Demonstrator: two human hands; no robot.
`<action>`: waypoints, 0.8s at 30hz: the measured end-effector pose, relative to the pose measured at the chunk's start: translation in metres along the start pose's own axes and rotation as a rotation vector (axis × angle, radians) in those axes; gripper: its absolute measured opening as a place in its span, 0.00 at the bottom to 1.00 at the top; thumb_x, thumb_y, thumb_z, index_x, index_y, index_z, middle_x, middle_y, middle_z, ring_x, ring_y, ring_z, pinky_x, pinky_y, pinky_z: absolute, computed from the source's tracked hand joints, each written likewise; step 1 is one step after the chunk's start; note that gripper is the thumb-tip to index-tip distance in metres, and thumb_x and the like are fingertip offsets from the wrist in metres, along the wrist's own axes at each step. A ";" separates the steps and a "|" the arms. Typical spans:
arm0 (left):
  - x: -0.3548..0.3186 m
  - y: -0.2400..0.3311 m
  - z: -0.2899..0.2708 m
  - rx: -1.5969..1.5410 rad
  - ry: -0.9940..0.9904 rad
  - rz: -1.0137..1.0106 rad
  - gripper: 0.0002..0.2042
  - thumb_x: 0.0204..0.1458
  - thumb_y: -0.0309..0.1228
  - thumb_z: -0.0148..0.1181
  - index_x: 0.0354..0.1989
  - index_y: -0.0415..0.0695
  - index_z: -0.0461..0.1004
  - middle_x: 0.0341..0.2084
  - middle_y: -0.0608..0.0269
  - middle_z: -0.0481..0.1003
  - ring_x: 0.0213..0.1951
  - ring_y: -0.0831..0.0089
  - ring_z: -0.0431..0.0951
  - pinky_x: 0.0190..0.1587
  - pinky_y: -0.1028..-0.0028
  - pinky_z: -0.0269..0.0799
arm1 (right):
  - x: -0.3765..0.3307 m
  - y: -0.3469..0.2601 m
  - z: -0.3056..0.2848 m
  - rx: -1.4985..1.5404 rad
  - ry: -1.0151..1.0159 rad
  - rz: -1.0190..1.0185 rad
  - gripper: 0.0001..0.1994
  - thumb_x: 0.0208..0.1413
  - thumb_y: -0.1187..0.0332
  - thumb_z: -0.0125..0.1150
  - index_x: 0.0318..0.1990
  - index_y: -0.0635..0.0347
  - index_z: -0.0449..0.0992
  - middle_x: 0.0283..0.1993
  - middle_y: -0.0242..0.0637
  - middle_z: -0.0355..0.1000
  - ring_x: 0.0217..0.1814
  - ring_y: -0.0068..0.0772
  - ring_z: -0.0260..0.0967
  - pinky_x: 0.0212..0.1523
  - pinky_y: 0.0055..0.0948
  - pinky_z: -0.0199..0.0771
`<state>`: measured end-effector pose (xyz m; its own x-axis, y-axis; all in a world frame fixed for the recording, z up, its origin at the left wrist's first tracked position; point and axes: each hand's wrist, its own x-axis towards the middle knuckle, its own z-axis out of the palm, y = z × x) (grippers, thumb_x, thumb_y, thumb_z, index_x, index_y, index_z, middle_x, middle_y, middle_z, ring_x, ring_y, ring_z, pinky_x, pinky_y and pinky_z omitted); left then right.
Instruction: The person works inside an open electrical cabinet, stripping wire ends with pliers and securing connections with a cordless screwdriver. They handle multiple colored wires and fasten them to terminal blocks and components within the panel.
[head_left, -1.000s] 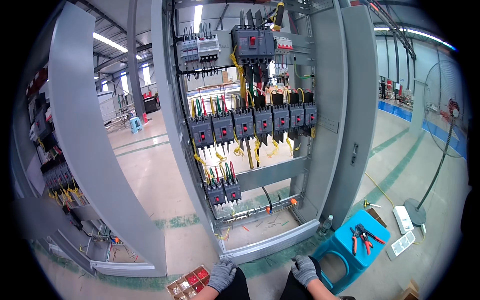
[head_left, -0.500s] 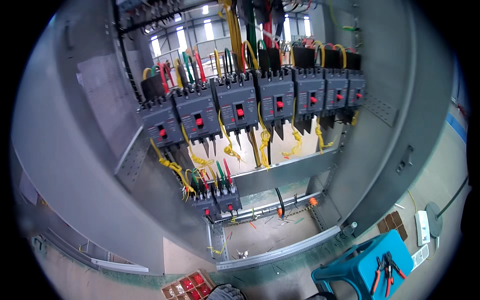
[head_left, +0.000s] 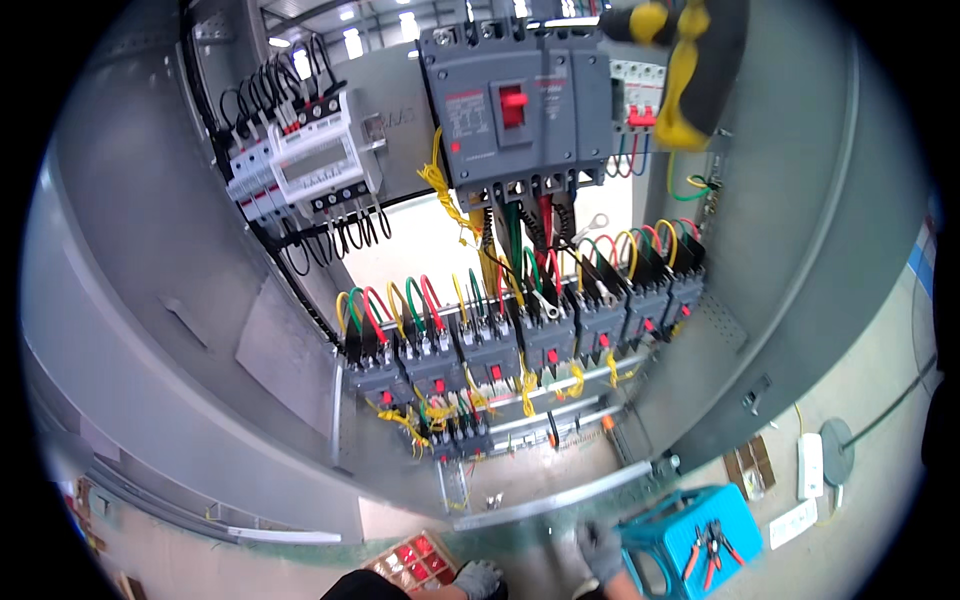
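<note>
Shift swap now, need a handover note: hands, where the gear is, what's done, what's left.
Left hand: grey glove, low at the frame's bottom edge, holding nothing visible, next to the parts box with red compartments on the floor.
Right hand: gloved, blurred, by the blue stool; grip unclear.
Pliers lie on the stool.
Done: row of breakers in the open cabinet wired with coloured leads; main breaker mounted above.
Left: yellow leads hang loose below the row; neither hand is on the panel.
</note>
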<state>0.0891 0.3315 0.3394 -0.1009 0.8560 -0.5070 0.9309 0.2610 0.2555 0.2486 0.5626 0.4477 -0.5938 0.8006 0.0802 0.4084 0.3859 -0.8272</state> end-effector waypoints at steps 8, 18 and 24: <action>-0.076 0.023 -0.118 -0.003 0.233 0.058 0.17 0.54 0.42 0.47 0.46 0.46 0.69 0.44 0.51 0.70 0.47 0.53 0.69 0.47 0.58 0.66 | 0.153 -0.387 -0.230 0.907 0.288 -0.572 0.28 0.53 0.73 0.60 0.60 0.65 0.56 0.54 0.41 0.62 0.50 0.27 0.64 0.53 0.29 0.67; -0.119 0.050 -0.282 -0.348 0.590 0.097 0.11 0.52 0.33 0.51 0.39 0.42 0.74 0.36 0.50 0.74 0.41 0.51 0.72 0.47 0.60 0.67 | 0.184 -0.483 -0.267 0.854 0.035 -0.447 0.13 0.56 0.66 0.59 0.44 0.64 0.71 0.35 0.34 0.72 0.27 0.21 0.71 0.25 0.20 0.73; -0.138 0.063 -0.295 -0.617 0.635 0.037 0.10 0.54 0.30 0.51 0.41 0.41 0.74 0.36 0.54 0.75 0.41 0.62 0.74 0.49 0.68 0.67 | 0.118 -0.473 -0.297 0.973 0.119 -0.421 0.15 0.55 0.65 0.57 0.47 0.65 0.73 0.36 0.37 0.74 0.27 0.22 0.72 0.28 0.21 0.73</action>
<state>0.0585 0.3615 0.6681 -0.4211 0.9069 0.0162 0.6005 0.2653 0.7544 0.1912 0.6109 1.0136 -0.4651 0.7479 0.4737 -0.5749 0.1518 -0.8040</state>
